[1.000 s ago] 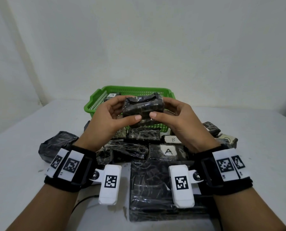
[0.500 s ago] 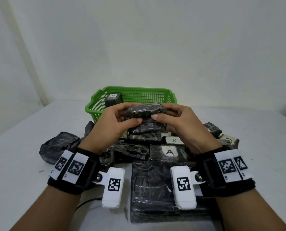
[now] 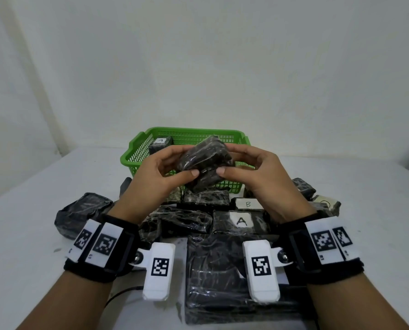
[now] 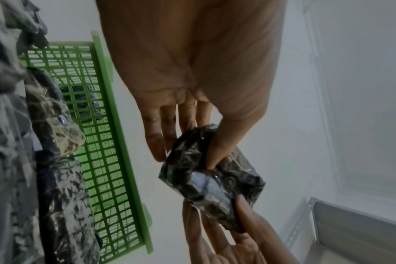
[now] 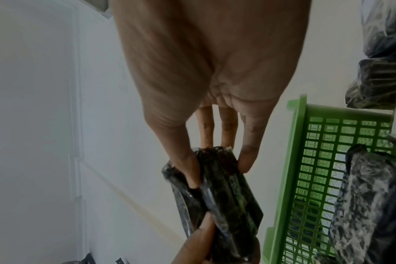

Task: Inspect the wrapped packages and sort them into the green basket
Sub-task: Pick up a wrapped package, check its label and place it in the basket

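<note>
A small black package wrapped in clear film point(image 3: 205, 160) is held in the air in front of the green basket point(image 3: 136, 151). My left hand point(image 3: 165, 170) grips its left end and my right hand point(image 3: 251, 167) grips its right end, thumbs on the near side. The package is tilted, its right end higher. The left wrist view shows the package point(image 4: 211, 180) pinched between thumb and fingers. In the right wrist view the package point(image 5: 217, 192) is seen edge-on. One wrapped package marked A point(image 3: 160, 144) stands inside the basket at its left.
Several wrapped packages lie on the white table point(image 3: 31, 186) between me and the basket, among them one marked A point(image 3: 240, 221), one marked B point(image 3: 247, 204) and a large flat one point(image 3: 217, 279) nearest me. A lone package point(image 3: 79, 213) lies at the left.
Both hands have turned the held package: it went from level and lower to tilted, with its right end raised, and now sits a little higher before the basket.
</note>
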